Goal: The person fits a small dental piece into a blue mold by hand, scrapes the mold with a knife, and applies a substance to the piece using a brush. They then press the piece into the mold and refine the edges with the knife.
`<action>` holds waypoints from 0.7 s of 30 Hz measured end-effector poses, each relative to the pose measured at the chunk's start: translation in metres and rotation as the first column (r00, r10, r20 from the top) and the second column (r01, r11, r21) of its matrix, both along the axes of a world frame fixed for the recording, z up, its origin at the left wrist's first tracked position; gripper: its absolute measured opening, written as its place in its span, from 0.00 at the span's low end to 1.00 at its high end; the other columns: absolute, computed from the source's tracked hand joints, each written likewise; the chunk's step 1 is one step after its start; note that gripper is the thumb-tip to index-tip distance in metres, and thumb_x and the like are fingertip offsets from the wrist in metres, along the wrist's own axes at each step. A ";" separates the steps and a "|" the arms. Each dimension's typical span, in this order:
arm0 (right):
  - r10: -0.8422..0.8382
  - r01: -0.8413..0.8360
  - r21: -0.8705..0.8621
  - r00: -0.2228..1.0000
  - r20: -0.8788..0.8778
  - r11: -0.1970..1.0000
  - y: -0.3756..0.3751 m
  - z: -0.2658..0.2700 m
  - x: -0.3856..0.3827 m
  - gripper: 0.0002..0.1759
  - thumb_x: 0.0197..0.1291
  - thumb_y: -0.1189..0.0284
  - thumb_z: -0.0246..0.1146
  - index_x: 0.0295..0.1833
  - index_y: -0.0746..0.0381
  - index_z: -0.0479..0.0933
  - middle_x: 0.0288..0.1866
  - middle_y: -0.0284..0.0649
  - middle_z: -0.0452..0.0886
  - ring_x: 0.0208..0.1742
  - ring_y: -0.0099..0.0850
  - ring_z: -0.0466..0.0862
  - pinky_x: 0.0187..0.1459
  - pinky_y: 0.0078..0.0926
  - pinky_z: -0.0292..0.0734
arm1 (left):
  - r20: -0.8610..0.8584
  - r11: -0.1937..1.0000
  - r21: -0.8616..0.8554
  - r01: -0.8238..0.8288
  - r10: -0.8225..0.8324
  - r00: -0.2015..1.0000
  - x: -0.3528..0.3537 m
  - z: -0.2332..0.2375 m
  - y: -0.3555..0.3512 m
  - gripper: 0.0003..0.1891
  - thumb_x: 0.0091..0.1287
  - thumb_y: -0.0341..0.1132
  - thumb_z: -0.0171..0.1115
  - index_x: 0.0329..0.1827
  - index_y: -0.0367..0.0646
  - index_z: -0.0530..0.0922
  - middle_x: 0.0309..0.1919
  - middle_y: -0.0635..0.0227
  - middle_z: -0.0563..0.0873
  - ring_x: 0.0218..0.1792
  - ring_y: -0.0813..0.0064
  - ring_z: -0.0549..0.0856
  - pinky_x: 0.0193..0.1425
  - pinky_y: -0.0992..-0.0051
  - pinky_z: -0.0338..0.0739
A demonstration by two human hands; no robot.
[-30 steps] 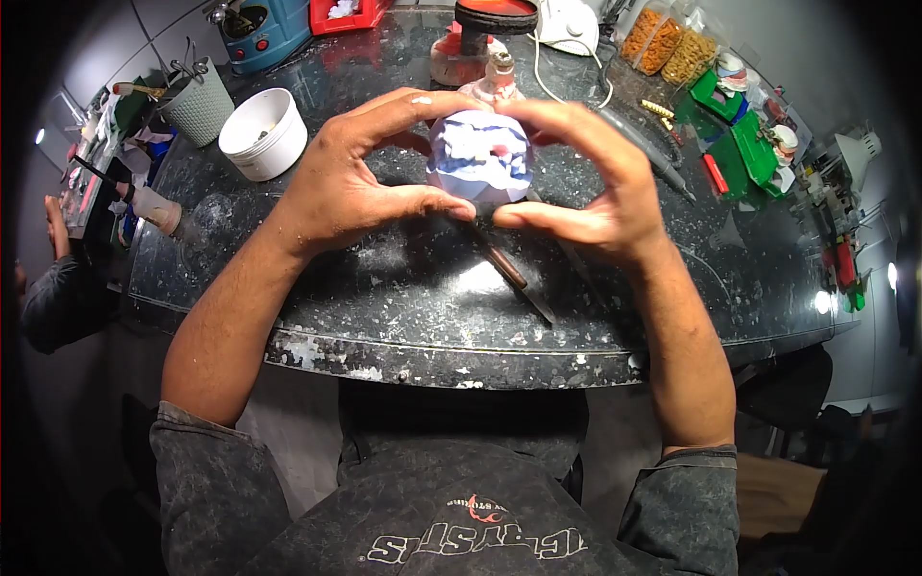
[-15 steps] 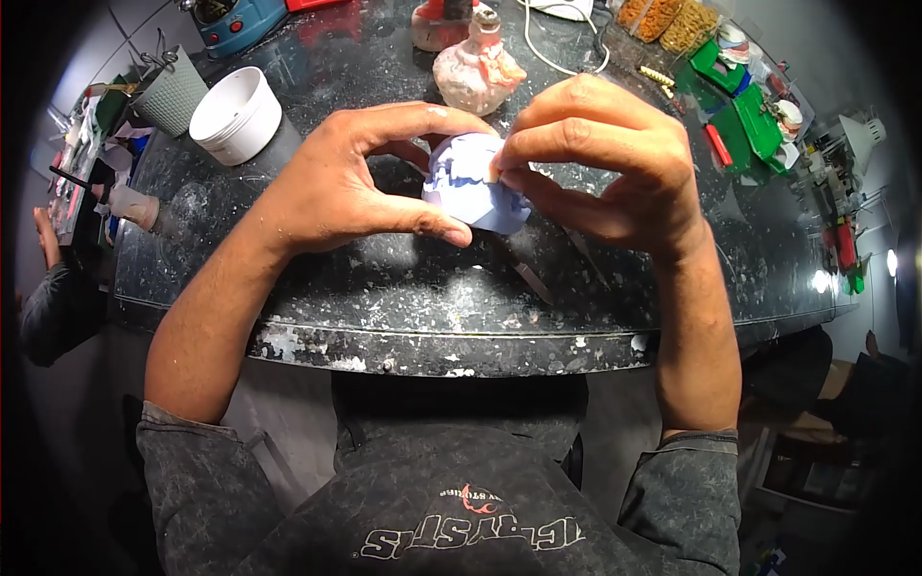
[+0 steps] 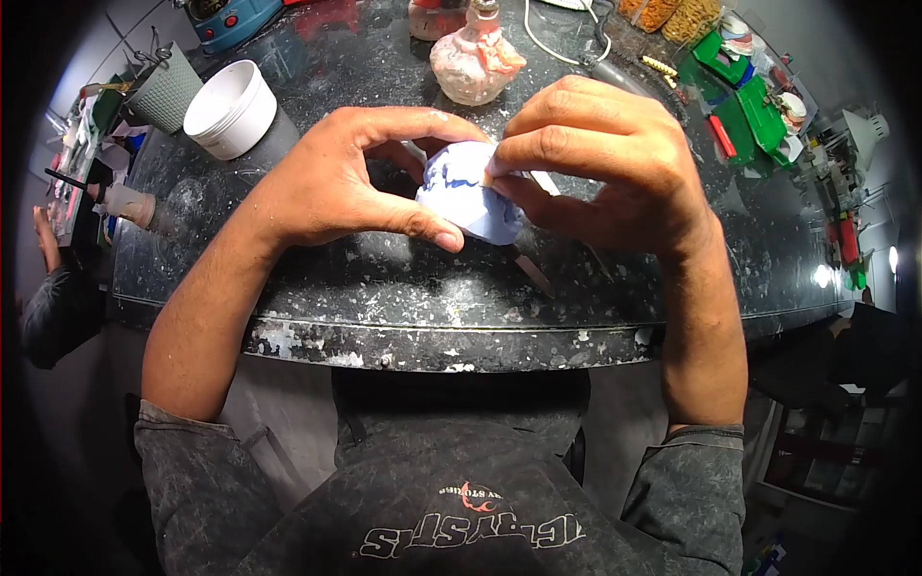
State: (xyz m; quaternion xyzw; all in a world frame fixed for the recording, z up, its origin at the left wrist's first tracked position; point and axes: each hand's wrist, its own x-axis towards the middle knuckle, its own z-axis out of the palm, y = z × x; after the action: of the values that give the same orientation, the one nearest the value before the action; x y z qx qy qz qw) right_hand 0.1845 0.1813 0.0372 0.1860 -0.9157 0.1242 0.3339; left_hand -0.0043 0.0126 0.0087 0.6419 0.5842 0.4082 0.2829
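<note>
A pale blue dental cast with white patches is held above the black speckled worktop. My left hand grips it from the left, thumb below and forefinger arched over the top. My right hand covers its right side, fingertips pinched against the upper edge. A thin brown-handled knife lies on the worktop just under the cast, partly hidden by my hands.
A pink-white spirit lamp stands behind the hands. A white tub and a grey basket sit at the back left, green trays at the back right. Another person's arm is at the far left.
My right hand has closed over the cast's right side and now pinches its top edge. The cast has tilted and come slightly lower and nearer to me.
</note>
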 end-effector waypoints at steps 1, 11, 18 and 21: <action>0.001 -0.001 -0.001 1.000 -0.009 1.000 0.000 0.000 0.000 0.12 0.43 0.77 0.76 0.36 0.56 0.83 0.35 0.31 0.85 0.37 0.33 0.86 0.37 0.29 0.84 | 0.004 1.000 0.002 0.006 -0.006 1.000 0.000 0.000 0.000 0.41 0.39 0.38 0.88 0.62 0.42 0.82 0.54 0.65 0.87 0.51 0.73 0.86 0.57 0.71 0.80; 0.048 -0.046 0.062 0.998 -0.037 0.997 0.000 0.002 -0.001 0.14 0.40 0.82 0.77 0.36 0.62 0.85 0.32 0.37 0.85 0.32 0.32 0.86 0.33 0.26 0.81 | -0.022 1.000 -0.013 0.011 -0.011 1.000 0.000 0.001 0.000 0.41 0.39 0.38 0.88 0.62 0.41 0.82 0.54 0.64 0.87 0.51 0.73 0.86 0.57 0.71 0.81; 0.007 -0.006 0.066 1.000 -0.027 0.998 -0.002 0.001 0.001 0.11 0.44 0.76 0.76 0.36 0.56 0.82 0.33 0.31 0.83 0.36 0.33 0.85 0.36 0.30 0.82 | -0.049 0.999 0.026 0.023 -0.021 0.999 -0.002 -0.002 0.000 0.41 0.39 0.38 0.88 0.62 0.41 0.82 0.54 0.64 0.87 0.50 0.72 0.87 0.56 0.71 0.82; 0.042 -0.041 0.072 0.999 -0.013 0.997 0.000 0.003 0.001 0.13 0.41 0.80 0.78 0.36 0.62 0.85 0.32 0.38 0.85 0.33 0.32 0.87 0.34 0.27 0.82 | -0.050 0.999 0.022 0.027 -0.026 0.998 -0.001 -0.001 0.000 0.41 0.38 0.37 0.88 0.62 0.41 0.82 0.54 0.64 0.87 0.50 0.72 0.87 0.56 0.71 0.82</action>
State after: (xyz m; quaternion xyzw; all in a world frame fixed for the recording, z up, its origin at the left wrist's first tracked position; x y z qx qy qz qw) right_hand 0.1851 0.1809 0.0405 0.2179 -0.9129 0.0967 0.3312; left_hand -0.0051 0.0127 0.0078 0.6628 0.5778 0.3948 0.2665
